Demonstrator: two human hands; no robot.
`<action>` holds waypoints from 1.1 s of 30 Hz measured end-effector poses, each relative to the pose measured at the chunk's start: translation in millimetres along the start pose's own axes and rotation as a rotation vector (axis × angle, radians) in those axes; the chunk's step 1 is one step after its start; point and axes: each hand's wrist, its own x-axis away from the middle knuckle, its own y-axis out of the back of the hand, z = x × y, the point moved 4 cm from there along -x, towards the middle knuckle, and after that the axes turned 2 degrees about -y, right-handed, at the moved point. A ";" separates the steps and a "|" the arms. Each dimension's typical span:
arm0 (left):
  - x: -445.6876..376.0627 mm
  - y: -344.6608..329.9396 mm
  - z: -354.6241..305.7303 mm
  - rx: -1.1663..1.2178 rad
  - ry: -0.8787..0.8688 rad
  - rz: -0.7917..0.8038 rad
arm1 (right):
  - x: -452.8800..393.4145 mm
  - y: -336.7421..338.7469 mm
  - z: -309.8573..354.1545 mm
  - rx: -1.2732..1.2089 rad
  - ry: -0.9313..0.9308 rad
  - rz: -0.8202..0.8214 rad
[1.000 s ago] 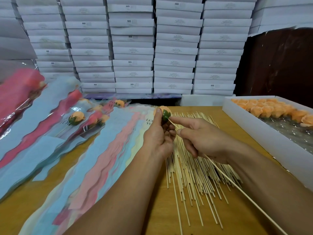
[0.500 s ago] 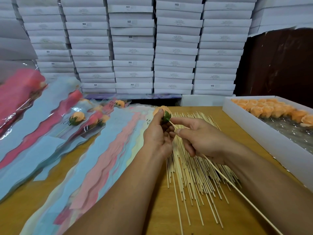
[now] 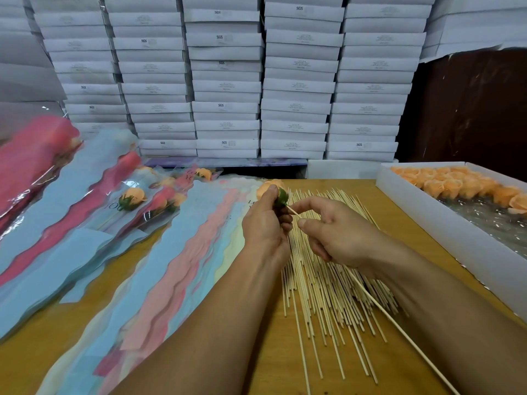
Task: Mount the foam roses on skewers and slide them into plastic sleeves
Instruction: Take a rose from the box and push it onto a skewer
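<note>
- Since a second ago my right hand (image 3: 339, 238) has slid up the skewer (image 3: 370, 297) toward the rose, and its forefinger now arches above the stick instead of lying along it.
- Head view: my left hand (image 3: 266, 223) is clenched round the peach foam rose (image 3: 269, 187), with the green base (image 3: 282, 197) poking out at 3 o'clock of the fist, just above the table (image 3: 271, 352).
- My right hand grasps the skewer just beside that green base; the stick's tip meets the base, and its long tail runs off toward 5 o'clock, past my right forearm.
- Under both hands lies a spread of loose skewers (image 3: 328, 295), fanned on the wood.
- At 9 o'clock of my hands lie overlapping plastic sleeves (image 3: 182, 260) in blue, pink and pale yellow.
- Further toward 10 o'clock lie finished roses in sleeves (image 3: 132, 196), heads pointing away from me.
- At 2 o'clock stands a white box (image 3: 445, 220) with rows of peach roses (image 3: 456, 182) at its far end.
- Stacks of white cartons (image 3: 296, 81) fill the 12 o'clock wall.
</note>
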 end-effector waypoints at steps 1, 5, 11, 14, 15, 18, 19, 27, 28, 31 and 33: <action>-0.5 0.4 0.1 -0.009 -0.009 -0.004 | 0.4 0.0 0.2 0.009 0.003 -0.007; -1.6 0.9 -0.1 -0.035 -0.033 -0.010 | 0.3 -0.5 1.2 0.023 0.011 -0.018; 2.2 1.0 4.4 -0.078 -0.042 -0.044 | -0.3 -3.5 -1.3 -0.014 -0.003 0.004; 7.2 -2.2 5.5 -0.154 -0.042 -0.031 | -2.6 -1.7 -3.7 -0.101 -0.027 -0.014; 9.2 -3.0 5.5 -0.201 -0.044 -0.025 | -3.9 -0.4 -5.2 -0.132 -0.036 -0.033; 15.5 -5.5 1.6 -0.403 -0.115 -0.015 | -8.2 4.8 -12.5 -0.181 -0.083 -0.109; 17.1 -7.1 -0.3 -0.501 -0.157 -0.017 | -9.8 6.6 -15.7 -0.191 -0.100 -0.134; 34.8 -29.3 -7.6 -1.034 -0.149 0.140 | -16.6 15.4 -27.9 -0.275 -0.165 -0.245; 37.5 -31.3 -9.4 -1.073 -0.135 0.195 | -16.3 15.5 -27.9 -0.273 -0.167 -0.242; 41.5 -37.6 -22.8 -1.265 -0.136 0.287 | -14.8 16.2 -26.8 -0.257 -0.165 -0.228; 36.2 -38.0 -33.7 -1.406 -0.147 0.327 | -14.2 17.1 -26.6 -0.242 -0.166 -0.222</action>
